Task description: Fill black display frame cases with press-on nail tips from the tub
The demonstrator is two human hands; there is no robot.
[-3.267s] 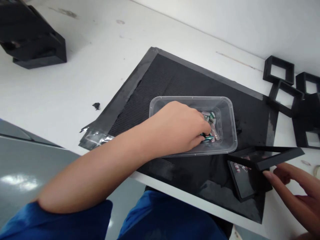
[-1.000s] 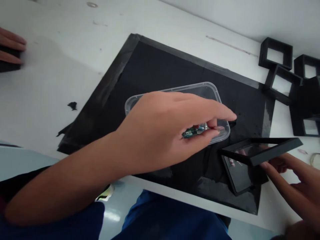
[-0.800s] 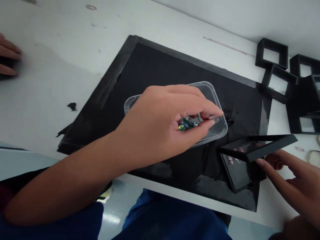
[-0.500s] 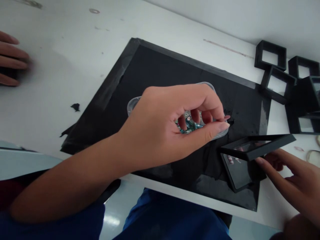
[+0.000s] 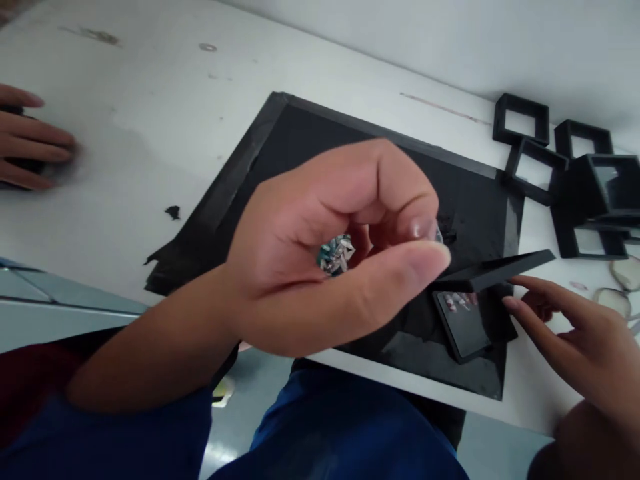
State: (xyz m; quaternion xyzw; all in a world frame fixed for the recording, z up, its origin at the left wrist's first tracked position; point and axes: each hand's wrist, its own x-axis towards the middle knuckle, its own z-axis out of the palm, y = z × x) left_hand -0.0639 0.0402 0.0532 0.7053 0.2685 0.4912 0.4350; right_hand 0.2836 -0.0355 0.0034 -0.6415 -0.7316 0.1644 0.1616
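Observation:
My left hand (image 5: 335,260) is raised close to the camera, thumb and forefinger pinched together. A tiny glossy edge shows at the fingertips, too small to name. Through the curl of its fingers I see teal and silvery-white decorated pieces (image 5: 336,255) that look like false nails; the container under them is hidden by the hand. At the right, my right hand (image 5: 565,320) grips the edge of a black hinged display frame (image 5: 493,273), its upper half tilted up from the lower one. Several small pink-and-white pieces (image 5: 457,301) lie on the lower half's clear film.
A black mat (image 5: 320,127) covers part of the white table (image 5: 150,87). Several black frames (image 5: 537,170) are stacked at the back right, near the wall. Another person's hand (image 5: 35,140) rests on a dark object at the far left. A torn black scrap (image 5: 173,212) lies beside the mat.
My left hand has risen nearer the camera and turned, still pinching; a small pinkish thing at its fingertips shows less clearly. My right hand stays on the frame. The view has shifted slightly.

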